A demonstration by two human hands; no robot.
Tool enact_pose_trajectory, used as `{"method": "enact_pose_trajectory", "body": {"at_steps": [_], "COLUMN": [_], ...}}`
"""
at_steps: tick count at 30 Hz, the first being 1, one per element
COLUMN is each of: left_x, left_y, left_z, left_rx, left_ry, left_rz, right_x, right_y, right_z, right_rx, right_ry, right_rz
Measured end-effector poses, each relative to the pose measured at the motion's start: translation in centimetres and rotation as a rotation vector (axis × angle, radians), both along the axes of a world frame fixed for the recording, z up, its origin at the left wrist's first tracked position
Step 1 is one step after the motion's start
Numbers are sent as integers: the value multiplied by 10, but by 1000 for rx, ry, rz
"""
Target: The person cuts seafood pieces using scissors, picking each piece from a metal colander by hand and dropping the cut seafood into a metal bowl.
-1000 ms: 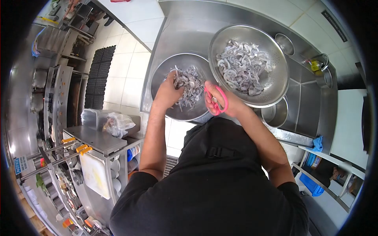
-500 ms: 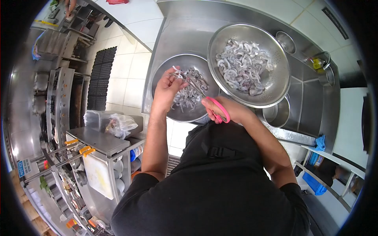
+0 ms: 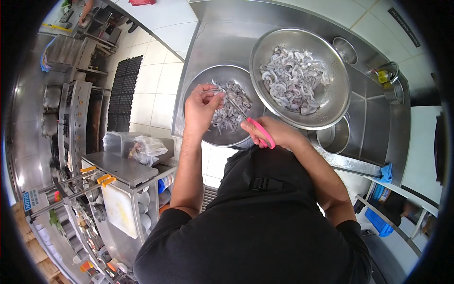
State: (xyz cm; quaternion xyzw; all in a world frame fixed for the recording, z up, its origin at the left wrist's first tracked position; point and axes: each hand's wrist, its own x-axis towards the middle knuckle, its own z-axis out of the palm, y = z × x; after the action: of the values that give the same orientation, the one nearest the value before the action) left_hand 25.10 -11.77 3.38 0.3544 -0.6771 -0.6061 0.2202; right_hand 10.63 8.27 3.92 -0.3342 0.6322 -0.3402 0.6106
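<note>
My left hand (image 3: 202, 106) is over the steel bowl (image 3: 191, 84), thumb and fingers pinched on a small pale piece of raw seafood (image 3: 215, 89). Its fingers partly cover the piece. My right hand (image 3: 276, 131) grips pink-handled scissors (image 3: 266, 135) at the bowl's near right edge. The blades point toward my left fingertips; whether they are parted is hard to see. Many grey-white curled pieces of seafood (image 3: 231, 118), perhaps shrimp or small squid, lie in the bowl. More such pieces (image 3: 295, 78) fill much of the large steel colander (image 3: 336, 106) on the right.
Below the colander's near right side stands a steel pot (image 3: 341, 139) in the sink area. A small metal bowl (image 3: 345, 50) is at the back. To the left are a steel cart (image 3: 125, 168) and a black floor mat (image 3: 124, 94). Another person's arm (image 3: 86, 10) shows at upper left.
The left-hand fingers have closed in more and the pale piece shows less between them. The scissors have shifted only slightly. Bowl and colander stay in place.
</note>
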Motion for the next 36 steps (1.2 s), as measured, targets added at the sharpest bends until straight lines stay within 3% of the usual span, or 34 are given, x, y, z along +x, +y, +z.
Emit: {"method": "enact_pose_trajectory", "body": {"at_steps": [10, 20, 23, 28, 36], "left_x": [-2, -6, -6, -8, -9], "left_y": [12, 6, 5, 9, 19], "left_z": [8, -8, -4, 12, 5], "left_rx": [76, 19, 10, 1, 455], "left_ry": [94, 41, 40, 10, 261], "left_rz": [-56, 52, 54, 32, 9], "right_x": [2, -3, -4, -2, -3], "right_y": [0, 4, 6, 4, 1], "right_z": [-2, -10, 20, 9, 8], "right_rx": [-36, -69, -25, -22, -47], "right_ry": [5, 8, 20, -18, 9], "right_rz": [-86, -252, -102, -42, -75]}}
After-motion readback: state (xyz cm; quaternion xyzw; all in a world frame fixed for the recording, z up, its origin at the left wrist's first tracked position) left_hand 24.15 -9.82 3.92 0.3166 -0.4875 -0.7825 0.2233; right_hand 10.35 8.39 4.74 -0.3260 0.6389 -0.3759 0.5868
